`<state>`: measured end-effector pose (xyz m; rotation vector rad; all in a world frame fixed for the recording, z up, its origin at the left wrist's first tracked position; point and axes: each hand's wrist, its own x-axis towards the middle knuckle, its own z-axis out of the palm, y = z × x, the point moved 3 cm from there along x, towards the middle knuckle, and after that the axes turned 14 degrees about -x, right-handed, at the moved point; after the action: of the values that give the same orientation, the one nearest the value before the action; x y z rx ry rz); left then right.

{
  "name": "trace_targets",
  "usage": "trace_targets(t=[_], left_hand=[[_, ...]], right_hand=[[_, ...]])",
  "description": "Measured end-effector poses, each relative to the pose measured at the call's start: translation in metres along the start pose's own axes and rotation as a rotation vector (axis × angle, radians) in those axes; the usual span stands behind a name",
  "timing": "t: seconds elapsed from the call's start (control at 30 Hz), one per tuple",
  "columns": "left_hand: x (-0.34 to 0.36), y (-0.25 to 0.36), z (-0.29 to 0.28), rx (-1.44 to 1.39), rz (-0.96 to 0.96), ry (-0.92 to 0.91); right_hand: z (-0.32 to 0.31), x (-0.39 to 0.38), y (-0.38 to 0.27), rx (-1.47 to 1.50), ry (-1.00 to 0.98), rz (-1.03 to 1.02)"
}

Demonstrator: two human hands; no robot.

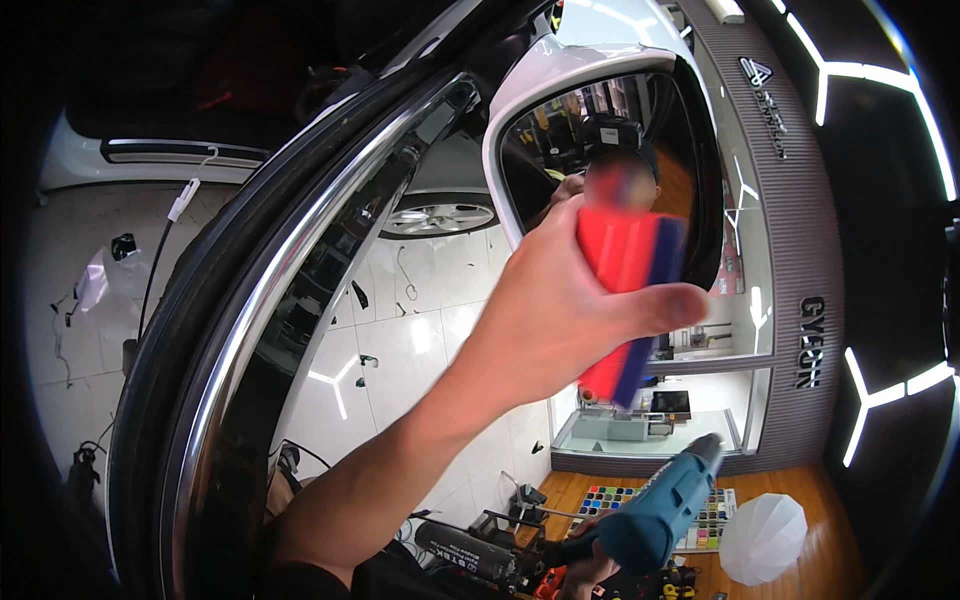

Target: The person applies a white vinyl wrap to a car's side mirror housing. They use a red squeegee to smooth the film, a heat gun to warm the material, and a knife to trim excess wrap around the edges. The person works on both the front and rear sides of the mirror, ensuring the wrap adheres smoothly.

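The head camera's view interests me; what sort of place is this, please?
Probably a car-detailing workshop, judging by the door mirror, red squeegee and what looks like a teal heat gun.

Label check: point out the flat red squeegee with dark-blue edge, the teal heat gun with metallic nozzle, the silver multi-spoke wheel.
Red squeegee (621,246): head view, red face above the thumb, motion-blurred.
Teal heat gun (655,515): head view, body housing.
Silver wheel (441,217): head view, spokes.
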<state>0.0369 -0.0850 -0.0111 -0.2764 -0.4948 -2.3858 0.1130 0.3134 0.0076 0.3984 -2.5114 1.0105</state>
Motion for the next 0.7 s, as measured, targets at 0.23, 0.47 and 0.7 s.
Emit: trace_targets(t=[0.23, 0.47, 0.7], left_hand=[[0.057, 0.005, 0.022, 0.475, 0.292, 0.132], [0.063, 0.0, 0.035, 0.441, 0.254, -0.06], [0.06, -0.016, 0.034, 0.603, 0.095, -0.353]], right_hand=[[-0.026, -0.008, 0.034, 0.166, 0.201, 0.313], [-0.043, -0.018, 0.061, 0.169, 0.151, 0.458], [-0.029, -0.02, 0.06, 0.155, 0.109, 0.513]])
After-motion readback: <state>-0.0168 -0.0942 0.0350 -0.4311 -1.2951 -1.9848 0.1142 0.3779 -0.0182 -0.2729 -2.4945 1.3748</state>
